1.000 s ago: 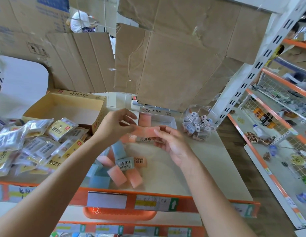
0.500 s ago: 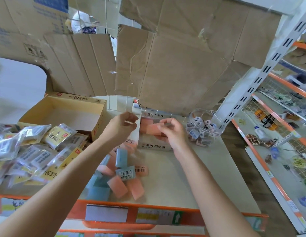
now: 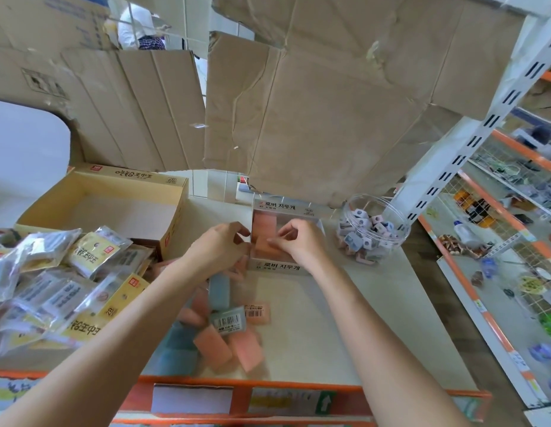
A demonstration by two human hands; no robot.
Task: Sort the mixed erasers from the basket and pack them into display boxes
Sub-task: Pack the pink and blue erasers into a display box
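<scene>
Right now the right grip [image 3: 298, 241] is narrow, pinching a pink eraser [image 3: 264, 247] at the mouth of the display box [image 3: 280, 267]. The left grip [image 3: 218, 246] pinches the box's left wall, approx. at the front corner.

To do it well, I'd say: slide the eraser in flat vs. the stacked pink ones [image 3: 263, 223] inside, edges flush, w/ the left steadying the thin wall so it doesn't bow. No forcing, since card probably buckles.

Containers:
- Display box: part-filled, pink only as far as I can see.
- Yellow carton [image 3: 172, 223], left of it: open, nothing seen inside.
- Clear jar [image 3: 372, 229], right of it: holds small blocks, type unclear.

Loose erasers [image 3: 228, 318], pink & blue, lie on the shelf [image 3: 345, 318] nearer the person, so there's plenty left to sort.
</scene>
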